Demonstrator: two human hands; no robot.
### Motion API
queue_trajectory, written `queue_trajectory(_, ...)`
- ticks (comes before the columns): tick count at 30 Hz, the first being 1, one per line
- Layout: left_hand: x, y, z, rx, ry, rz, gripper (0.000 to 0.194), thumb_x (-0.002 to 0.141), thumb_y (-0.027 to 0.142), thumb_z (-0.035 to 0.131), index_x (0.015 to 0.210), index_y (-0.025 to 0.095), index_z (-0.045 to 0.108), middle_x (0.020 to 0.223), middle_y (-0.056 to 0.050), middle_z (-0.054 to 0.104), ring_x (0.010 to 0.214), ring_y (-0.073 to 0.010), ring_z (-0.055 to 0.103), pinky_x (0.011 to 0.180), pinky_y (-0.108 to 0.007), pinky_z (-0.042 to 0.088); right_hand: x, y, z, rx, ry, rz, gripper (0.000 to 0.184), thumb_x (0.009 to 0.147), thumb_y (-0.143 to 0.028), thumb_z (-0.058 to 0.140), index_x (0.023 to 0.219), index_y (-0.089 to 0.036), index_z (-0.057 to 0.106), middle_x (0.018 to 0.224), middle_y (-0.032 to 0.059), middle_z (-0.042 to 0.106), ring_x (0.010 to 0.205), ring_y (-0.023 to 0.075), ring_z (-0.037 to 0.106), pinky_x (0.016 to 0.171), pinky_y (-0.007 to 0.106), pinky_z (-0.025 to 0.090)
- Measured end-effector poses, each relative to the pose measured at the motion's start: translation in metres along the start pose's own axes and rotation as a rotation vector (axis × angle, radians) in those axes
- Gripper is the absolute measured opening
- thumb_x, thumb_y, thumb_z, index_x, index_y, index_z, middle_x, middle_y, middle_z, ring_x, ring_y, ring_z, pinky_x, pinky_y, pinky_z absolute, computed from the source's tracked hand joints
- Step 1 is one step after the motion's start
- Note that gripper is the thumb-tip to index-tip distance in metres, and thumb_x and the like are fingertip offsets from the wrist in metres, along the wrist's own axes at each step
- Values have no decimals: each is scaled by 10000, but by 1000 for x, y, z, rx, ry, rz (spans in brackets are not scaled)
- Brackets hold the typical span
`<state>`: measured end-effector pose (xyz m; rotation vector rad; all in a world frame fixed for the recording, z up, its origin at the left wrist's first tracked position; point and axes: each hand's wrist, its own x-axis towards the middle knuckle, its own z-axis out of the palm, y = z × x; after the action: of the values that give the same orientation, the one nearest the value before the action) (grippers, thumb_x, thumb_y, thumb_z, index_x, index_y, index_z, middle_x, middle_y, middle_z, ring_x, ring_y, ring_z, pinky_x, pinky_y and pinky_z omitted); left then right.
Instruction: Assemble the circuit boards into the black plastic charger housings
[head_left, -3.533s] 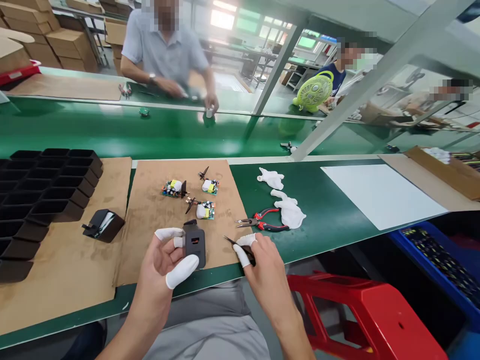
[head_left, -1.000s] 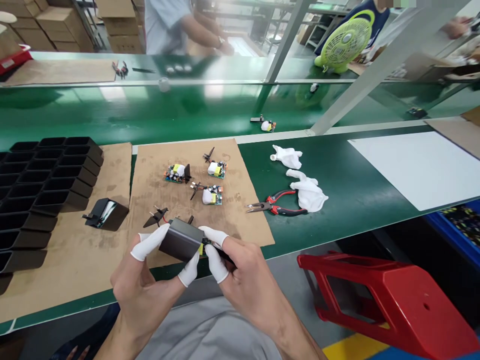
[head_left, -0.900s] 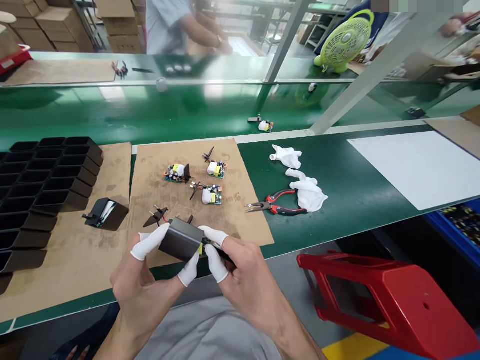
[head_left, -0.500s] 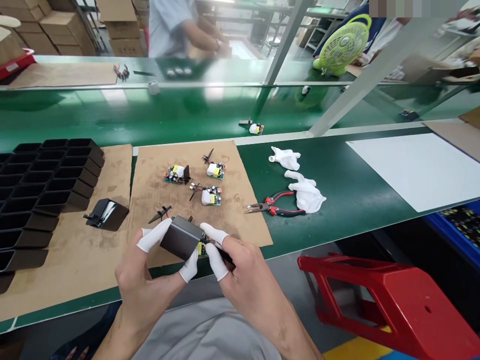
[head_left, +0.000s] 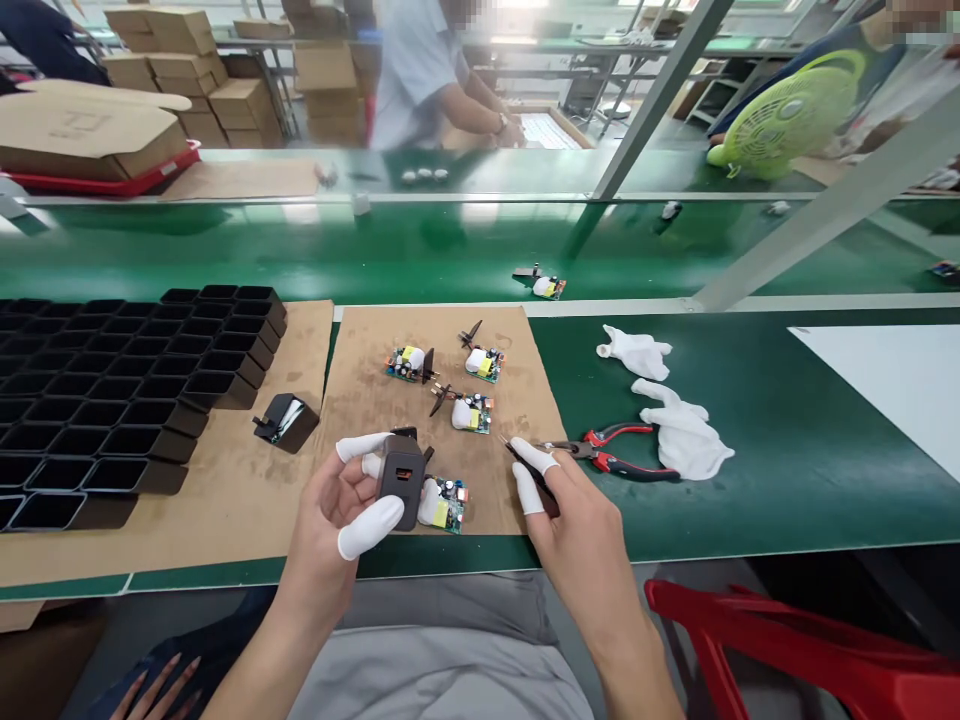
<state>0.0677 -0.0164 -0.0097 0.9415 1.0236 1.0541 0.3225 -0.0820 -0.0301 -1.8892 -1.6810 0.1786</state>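
Note:
My left hand (head_left: pixel 330 530), with white finger cots, is closed around a black charger housing (head_left: pixel 403 485). The housing's end face, with a small rectangular port, is turned toward me. Between the white-tipped fingers of my right hand (head_left: pixel 577 515) is a pair of dark tweezers (head_left: pixel 514 452), largely hidden by the hand. Just right of the housing lies a circuit board (head_left: pixel 448 508) with white and yellow parts. Farther back on the cardboard sheet (head_left: pixel 360 400) are a second board (head_left: pixel 472 412), a third board (head_left: pixel 484 363) and another board (head_left: pixel 409 362), with black plug pieces wired on.
Rows of black housings (head_left: pixel 232 375) fill the left side, with one filled housing (head_left: pixel 286 422) lying apart. Red-handled pliers (head_left: pixel 622 455) and crumpled white gloves (head_left: pixel 686 440) lie to the right. A red stool (head_left: pixel 810 640) stands below the table edge. A co-worker (head_left: pixel 427 80) is across the bench.
My hands have moved apart, the right one going right with the tweezers. The housing has turned so its port end faces me. The view has shifted left.

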Motion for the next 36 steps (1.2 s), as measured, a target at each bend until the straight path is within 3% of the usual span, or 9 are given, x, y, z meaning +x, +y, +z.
queue_trajectory(2, -1, -3, -1, 17, -1, 3, 659, 757, 476, 976, 1309, 215, 725, 1032, -78, 823, 814, -283, 855, 840, -469, 738, 1, 2, 7, -78, 3, -35, 364, 1163, -239, 506, 1393, -211, 787, 1076, 100, 776, 867, 268, 772, 746, 382, 603)
queue_trajectory(5, -2, -12, -6, 96, 58, 97, 654, 820, 517, 938, 1347, 208, 705, 1145, -119, 830, 967, -305, 866, 889, -452, 738, 1, -2, 11, -163, 98, -90, 341, 1161, -276, 554, 1405, -211, 782, 1086, 118, 753, 960, 301, 745, 834, 429, 603)
queue_trajectory(8, -3, -18, -15, 361, 213, 349, 640, 862, 435, 944, 1406, 212, 689, 1206, -113, 801, 1077, -274, 828, 940, -393, 720, -1, -18, 13, -91, 219, -129, 295, 1154, -305, 647, 1421, -254, 761, 1145, 115, 772, 1051, 312, 738, 919, 465, 590)
queue_trajectory(13, -2, -22, -24, 886, 546, 740, 547, 874, 326, 930, 1358, 219, 698, 1076, -38, 656, 865, -207, 694, 777, -346, 631, -2, -63, 21, 214, 145, -256, 242, 1117, -184, 679, 1330, -251, 771, 1069, 83, 788, 973, 268, 747, 829, 390, 601)
queue_trajectory(16, -3, -28, -27, 974, 541, 679, 485, 906, 325, 871, 1336, 213, 676, 1092, -50, 664, 857, -225, 706, 762, -364, 626, 4, -87, 28, 246, 55, -315, 150, 1116, -214, 680, 1225, -231, 781, 1008, 81, 777, 924, 275, 736, 795, 394, 604)
queue_trajectory(22, -12, -43, -30, 843, 427, 524, 533, 849, 263, 829, 1333, 227, 609, 1021, -34, 765, 828, -238, 794, 764, -373, 668, 18, -111, 33, 302, -100, -225, 246, 1114, -312, 713, 1340, -216, 718, 1134, 102, 821, 1024, 292, 769, 880, 425, 646)
queue_trajectory(28, 3, -22, -39, 644, 153, 356, 513, 756, 186, 824, 1246, 232, 678, 858, 29, 691, 684, -194, 714, 641, -307, 619, 35, -114, 35, 409, -126, -16, 266, 1069, -432, 792, 1214, -229, 701, 1069, 73, 830, 941, 242, 800, 796, 345, 639)
queue_trajectory(31, 12, -13, -41, 591, 44, 246, 361, 745, 142, 790, 1077, 232, 680, 838, 21, 702, 684, -192, 712, 612, -287, 590, 31, -110, 42, 318, -59, -157, 182, 1092, -414, 766, 1091, -235, 731, 960, 45, 788, 835, 225, 756, 736, 334, 601)
queue_trajectory(36, 12, -15, -39, 563, 53, 215, 325, 746, 110, 772, 1027, 230, 661, 833, 21, 714, 720, -194, 710, 648, -287, 568, 5, -108, 65, 115, 97, -336, 366, 1166, -346, 643, 1493, -188, 685, 1123, 125, 803, 969, 291, 752, 811, 401, 591)
